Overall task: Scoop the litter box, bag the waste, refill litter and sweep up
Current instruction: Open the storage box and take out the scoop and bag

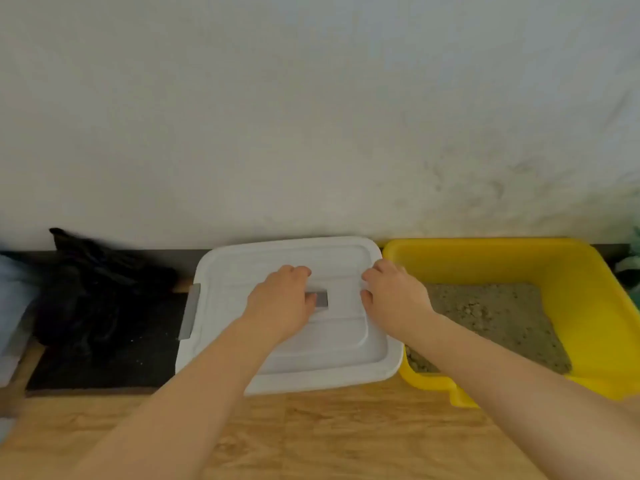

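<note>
A white storage bin with a closed white lid [291, 344] stands on the floor against the wall. My left hand [282, 299] lies on the lid's middle, fingers curled, its thumb on the grey handle [322, 301] set into the lid. At the lid's right edge, my right hand [391, 296] curls its fingers round the rim. Right of the bin sits a yellow litter box [588, 306] holding grey-brown litter [491, 320]. A crumpled black waste bag [100, 289] lies to the left on a dark mat [104, 368]. No scoop or broom is in view.
A white wall rises directly behind the bin and litter box. Wooden floor [329, 427] fills the foreground. A grey latch [190, 311] sits on the bin's left side. Small specks dot the dark mat. A pale object [10, 306] shows at the far left edge.
</note>
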